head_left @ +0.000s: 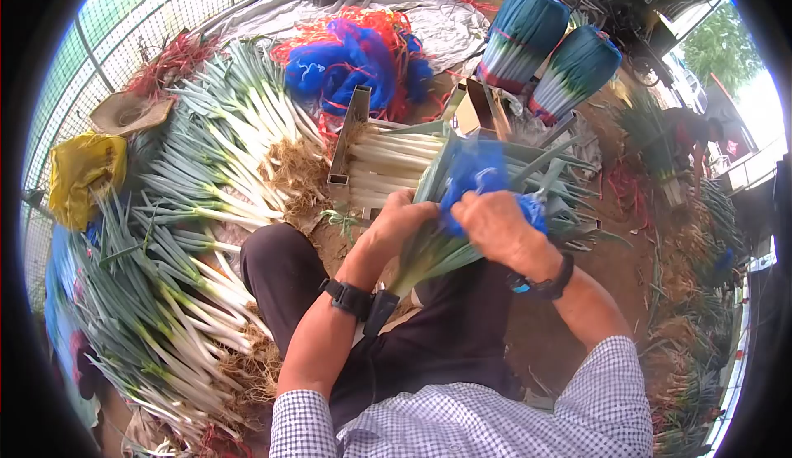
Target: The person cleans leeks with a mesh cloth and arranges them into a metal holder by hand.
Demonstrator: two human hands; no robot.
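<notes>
My left hand (402, 220) is closed around the leafy green part of some leeks (429, 264) held over my lap. Just to its right, my right hand (502, 229) grips a bunched blue mesh net (478, 169), blurred by motion, against the green leaves. Exactly how far the net goes around the leaves cannot be made out. Beyond my hands, more leeks (396, 157) lie with their white stalks in a metal frame (353, 124), their green tops pointing right. I wear dark bands on both wrists.
Large heaps of loose leeks (223, 169) with roots lie at my left. Behind the frame is a pile of blue netting (346, 66) and red strips. Two wrapped leek bundles (524, 33) stand at the back right. Another person (689, 132) bends over leeks at far right.
</notes>
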